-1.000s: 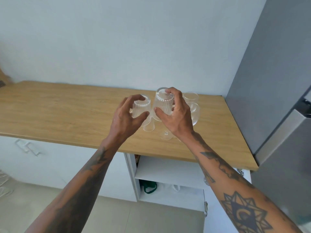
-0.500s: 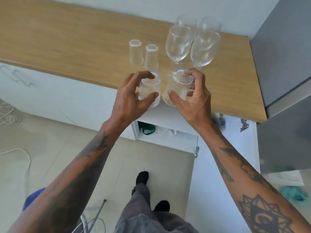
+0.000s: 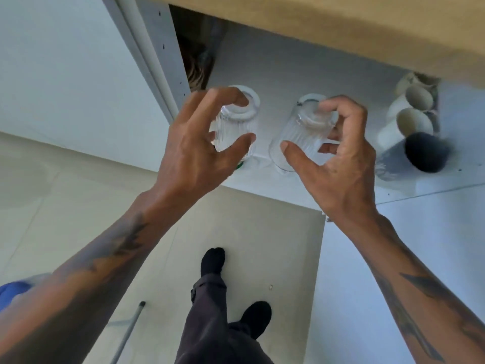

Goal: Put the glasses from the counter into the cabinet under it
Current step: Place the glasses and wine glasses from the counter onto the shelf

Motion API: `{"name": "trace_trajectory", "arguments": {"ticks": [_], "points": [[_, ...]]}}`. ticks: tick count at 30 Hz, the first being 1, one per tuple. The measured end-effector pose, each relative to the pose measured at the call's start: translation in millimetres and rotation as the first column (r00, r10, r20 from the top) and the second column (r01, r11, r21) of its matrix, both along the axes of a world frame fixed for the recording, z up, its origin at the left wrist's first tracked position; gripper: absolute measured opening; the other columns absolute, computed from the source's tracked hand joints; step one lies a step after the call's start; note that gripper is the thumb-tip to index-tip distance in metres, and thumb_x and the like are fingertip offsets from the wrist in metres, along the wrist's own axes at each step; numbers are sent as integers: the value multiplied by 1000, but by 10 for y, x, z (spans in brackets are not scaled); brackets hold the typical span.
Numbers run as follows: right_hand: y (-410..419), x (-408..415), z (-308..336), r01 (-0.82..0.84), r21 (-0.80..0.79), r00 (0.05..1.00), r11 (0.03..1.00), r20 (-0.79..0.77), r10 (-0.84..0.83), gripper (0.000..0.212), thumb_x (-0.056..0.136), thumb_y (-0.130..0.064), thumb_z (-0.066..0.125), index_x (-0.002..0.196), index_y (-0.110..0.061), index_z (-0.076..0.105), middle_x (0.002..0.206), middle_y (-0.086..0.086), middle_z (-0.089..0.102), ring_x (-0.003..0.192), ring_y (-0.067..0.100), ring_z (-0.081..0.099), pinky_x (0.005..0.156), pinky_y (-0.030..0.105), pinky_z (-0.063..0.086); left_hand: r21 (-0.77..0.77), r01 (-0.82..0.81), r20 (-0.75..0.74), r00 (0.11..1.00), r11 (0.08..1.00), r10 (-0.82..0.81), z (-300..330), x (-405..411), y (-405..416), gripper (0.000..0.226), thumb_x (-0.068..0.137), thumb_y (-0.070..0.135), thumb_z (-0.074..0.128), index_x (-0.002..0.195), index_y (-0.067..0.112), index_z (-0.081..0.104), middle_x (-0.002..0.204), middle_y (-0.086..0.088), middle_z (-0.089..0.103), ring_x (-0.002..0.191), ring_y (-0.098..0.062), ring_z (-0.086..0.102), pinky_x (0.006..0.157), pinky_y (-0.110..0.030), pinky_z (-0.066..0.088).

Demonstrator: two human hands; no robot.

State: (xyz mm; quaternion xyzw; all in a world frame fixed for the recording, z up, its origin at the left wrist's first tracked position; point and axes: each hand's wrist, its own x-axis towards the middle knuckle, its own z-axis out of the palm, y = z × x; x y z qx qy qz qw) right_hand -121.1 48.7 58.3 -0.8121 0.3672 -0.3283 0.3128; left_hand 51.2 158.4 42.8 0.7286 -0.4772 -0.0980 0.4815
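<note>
Two clear ribbed glasses are held upside down in front of the open cabinet's white shelf (image 3: 283, 74). My left hand (image 3: 194, 151) grips the left ribbed glass (image 3: 236, 124) between thumb and fingers. My right hand (image 3: 338, 164) grips the right ribbed glass (image 3: 301, 132) the same way. Both glasses hang over the shelf's front part, just below the wooden counter edge (image 3: 341, 24). I cannot tell whether they touch the shelf. The glasses left on the counter are out of view.
Cream mugs (image 3: 412, 111) and a dark mug (image 3: 425, 153) stand at the shelf's right end. The cabinet side panel (image 3: 162, 56) is at the left, the open door (image 3: 393, 258) at the right. My feet (image 3: 212, 261) stand on the tiled floor below.
Both hands carried the ribbed glasses off the counter and down to the cabinet shelf. My view tipped downward, so the counter top and wine glasses left the frame.
</note>
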Motion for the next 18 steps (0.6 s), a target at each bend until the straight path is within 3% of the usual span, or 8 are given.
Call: {"name": "trace_trajectory", "arguments": {"ticks": [3, 6, 9, 12, 13, 18], "points": [[-377, 282, -446, 32, -6, 999, 999, -16, -32, 60, 75, -26, 79, 121, -14, 45, 113, -17, 52, 98, 16, 60, 82, 39, 55, -7, -1, 37, 999, 1000, 1, -442, 237, -472, 46, 82, 29, 78, 121, 18, 57, 121, 16, 52, 118, -20, 53, 82, -47, 60], [-790, 578, -775, 63, -14, 998, 998, -18, -63, 59, 74, -22, 78, 120, -9, 44, 114, -3, 58, 97, 22, 61, 84, 42, 53, -46, -19, 102, 995, 999, 24, -762, 474, -987, 46, 79, 27, 77, 119, 14, 58, 118, 15, 50, 116, -23, 54, 86, -46, 56], [-1182, 848, -1013, 90, -20, 996, 996, -17, -90, 59, 73, -18, 76, 121, -7, 44, 115, 2, 59, 97, 21, 60, 83, 34, 52, -24, -18, 141, 990, 1000, 22, -971, 677, -1484, 48, 78, 27, 76, 119, 14, 56, 123, -3, 58, 111, -20, 56, 87, -33, 54], [-1478, 1041, -1184, 107, -9, 994, 994, -30, -107, 59, 73, -18, 74, 121, -6, 43, 112, -2, 55, 98, 18, 56, 79, 23, 45, 19, -67, 146, 987, 998, 64, -1069, 778, -1850, 49, 77, 26, 76, 121, 17, 57, 120, -9, 58, 97, -12, 55, 70, -1, 41], [-1540, 1088, -1229, 112, 0, 993, 994, -34, -112, 58, 73, -18, 74, 121, -7, 43, 111, -4, 53, 97, 17, 55, 77, 20, 42, 30, -77, 144, 987, 997, 72, -1086, 791, -1925, 49, 77, 25, 76, 122, 18, 58, 119, -9, 58, 94, -9, 53, 66, 3, 35], [-1644, 1153, -1420, 118, 18, 992, 993, -53, -117, 56, 73, -16, 74, 119, -7, 44, 107, -4, 50, 90, 16, 50, 68, 13, 32, 90, -63, 185, 982, 994, 46, -1204, 796, -2016, 49, 79, 23, 76, 123, 20, 57, 120, -7, 57, 96, -5, 47, 69, -1, 33]]}}
